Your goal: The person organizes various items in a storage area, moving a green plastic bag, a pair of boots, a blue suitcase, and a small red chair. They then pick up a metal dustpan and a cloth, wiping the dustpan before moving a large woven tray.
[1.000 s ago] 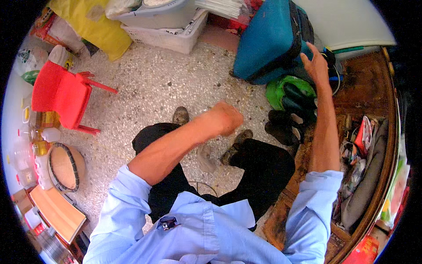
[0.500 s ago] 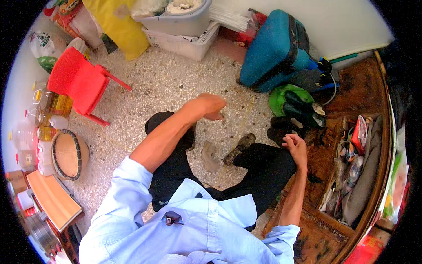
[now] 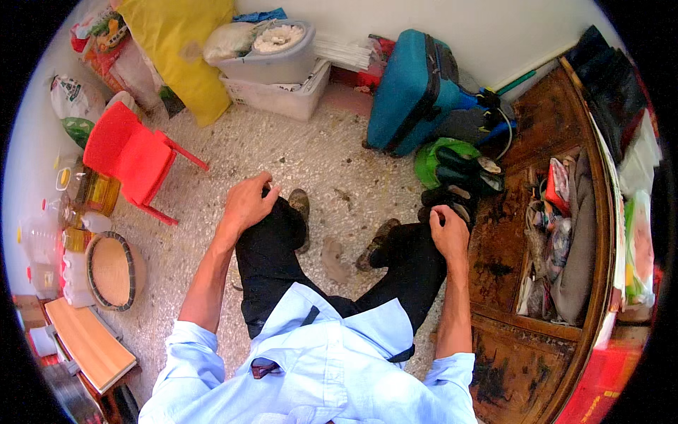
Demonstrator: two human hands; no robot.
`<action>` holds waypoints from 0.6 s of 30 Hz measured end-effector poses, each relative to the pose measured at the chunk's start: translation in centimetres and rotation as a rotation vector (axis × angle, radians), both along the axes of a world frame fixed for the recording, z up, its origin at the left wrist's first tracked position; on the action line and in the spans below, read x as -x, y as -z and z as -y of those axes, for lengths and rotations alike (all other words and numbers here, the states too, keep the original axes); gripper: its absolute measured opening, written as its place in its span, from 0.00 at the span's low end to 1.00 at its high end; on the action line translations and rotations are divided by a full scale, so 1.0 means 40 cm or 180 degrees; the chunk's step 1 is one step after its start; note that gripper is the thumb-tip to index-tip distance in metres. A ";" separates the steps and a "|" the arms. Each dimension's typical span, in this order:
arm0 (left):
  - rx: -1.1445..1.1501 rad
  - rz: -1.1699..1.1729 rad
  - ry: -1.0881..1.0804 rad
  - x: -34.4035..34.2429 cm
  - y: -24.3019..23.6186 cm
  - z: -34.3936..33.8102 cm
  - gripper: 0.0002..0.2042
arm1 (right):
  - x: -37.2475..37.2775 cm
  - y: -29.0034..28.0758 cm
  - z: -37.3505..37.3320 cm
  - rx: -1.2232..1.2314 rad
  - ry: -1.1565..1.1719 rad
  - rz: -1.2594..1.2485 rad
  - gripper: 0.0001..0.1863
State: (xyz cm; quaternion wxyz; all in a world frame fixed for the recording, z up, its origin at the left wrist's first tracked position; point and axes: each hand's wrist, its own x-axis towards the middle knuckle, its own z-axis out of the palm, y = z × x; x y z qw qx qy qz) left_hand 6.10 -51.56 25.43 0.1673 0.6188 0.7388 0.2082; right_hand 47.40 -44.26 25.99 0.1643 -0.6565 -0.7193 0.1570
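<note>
My left hand (image 3: 248, 203) rests by my left knee, its thumb and forefinger apart. I see nothing held in it, though the other fingers are partly hidden. On my right knee lies my right hand (image 3: 450, 232), loosely bent, with a gap between thumb and forefinger and nothing visible in it. Both forearms come out of rolled light-blue sleeves. I am seated in black trousers (image 3: 272, 254), knees apart, shoes (image 3: 299, 212) on the speckled floor. Nearest to my right hand are dark shoes (image 3: 452, 198) beside a green bag (image 3: 428, 164).
A red chair (image 3: 134, 152), oil bottles (image 3: 102, 192) and a round basket (image 3: 111, 272) stand left. Stacked plastic bins (image 3: 279, 99) and a yellow sack (image 3: 185, 53) are at the back. A teal suitcase (image 3: 409, 92) leans near a worn wooden cabinet (image 3: 494, 265) on my right.
My left hand has drawn back from over the floor to my left knee. My right hand has lowered onto my right knee. The view has shifted slightly.
</note>
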 end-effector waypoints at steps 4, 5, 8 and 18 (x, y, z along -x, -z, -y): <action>-0.0261 -0.0188 -0.0044 -0.017 -0.010 0.032 0.15 | -0.001 0.031 0.001 -0.0078 0.0001 0.0094 0.12; -0.0486 -0.0288 -0.0043 -0.022 -0.005 0.042 0.14 | 0.001 0.028 0.003 -0.0078 -0.0004 0.0121 0.12; -0.0981 -0.0533 -0.0045 -0.027 0.014 0.074 0.13 | 0.011 0.023 0.009 -0.0131 -0.0070 0.0192 0.12; -0.1167 -0.0638 -0.0115 -0.034 0.026 0.104 0.12 | 0.007 0.022 0.034 -0.0434 -0.0092 0.0298 0.11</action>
